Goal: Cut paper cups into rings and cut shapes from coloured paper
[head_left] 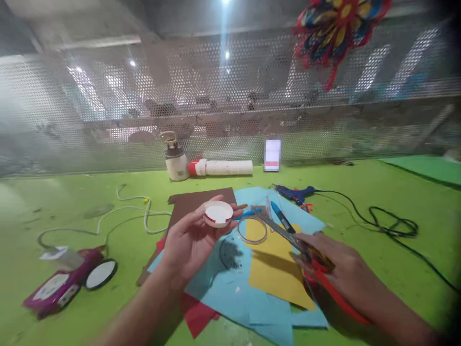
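Note:
My left hand (189, 247) grips a small shallow white round piece (219, 211) with bits of red along its near edge, raised above the sheets. In my right hand (344, 264) is a pair of scissors (283, 233) with red handles, their blades pointing up and left, away from the white piece. Motion blurs the handles a little. Beneath the hands lie light blue sheets (234, 288), a yellow sheet (273, 274) and a brown sheet (196, 198). A thin ring (252, 230) rests between the hands, with a blue pen-like tool (282, 217) beyond.
A blue glue gun (295, 193) with a black cord lies back right. A purple power strip (65, 281) and a round black-rimmed disc (101, 274) sit at left. At the back stand a spray bottle (176, 163), a white tube (228, 167) and a phone (272, 155).

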A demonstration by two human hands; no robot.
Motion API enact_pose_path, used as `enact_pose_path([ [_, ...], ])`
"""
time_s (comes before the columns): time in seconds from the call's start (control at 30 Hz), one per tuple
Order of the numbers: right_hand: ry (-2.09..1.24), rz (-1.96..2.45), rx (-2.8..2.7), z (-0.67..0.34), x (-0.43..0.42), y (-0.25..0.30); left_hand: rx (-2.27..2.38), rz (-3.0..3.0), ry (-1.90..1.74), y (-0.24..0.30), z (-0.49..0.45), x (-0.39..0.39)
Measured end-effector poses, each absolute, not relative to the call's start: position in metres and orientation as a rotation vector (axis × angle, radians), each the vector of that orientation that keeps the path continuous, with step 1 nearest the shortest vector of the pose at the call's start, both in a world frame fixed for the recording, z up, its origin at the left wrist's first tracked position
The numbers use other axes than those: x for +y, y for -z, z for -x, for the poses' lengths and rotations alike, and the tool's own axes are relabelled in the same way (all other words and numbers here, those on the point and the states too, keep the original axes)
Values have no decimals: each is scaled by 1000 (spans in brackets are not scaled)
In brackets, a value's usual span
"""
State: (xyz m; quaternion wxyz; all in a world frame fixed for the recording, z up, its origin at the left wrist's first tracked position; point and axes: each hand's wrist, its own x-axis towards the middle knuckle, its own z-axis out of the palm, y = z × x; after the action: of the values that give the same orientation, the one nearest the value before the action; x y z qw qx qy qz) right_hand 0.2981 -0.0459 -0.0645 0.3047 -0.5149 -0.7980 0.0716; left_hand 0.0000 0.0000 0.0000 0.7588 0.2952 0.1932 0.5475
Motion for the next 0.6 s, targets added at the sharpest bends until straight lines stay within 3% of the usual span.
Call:
enact_pose_path([
  [0.6, -178, 1259, -2205, -293, -54, 55, 566, -596, -1183, 2, -6, 3],
])
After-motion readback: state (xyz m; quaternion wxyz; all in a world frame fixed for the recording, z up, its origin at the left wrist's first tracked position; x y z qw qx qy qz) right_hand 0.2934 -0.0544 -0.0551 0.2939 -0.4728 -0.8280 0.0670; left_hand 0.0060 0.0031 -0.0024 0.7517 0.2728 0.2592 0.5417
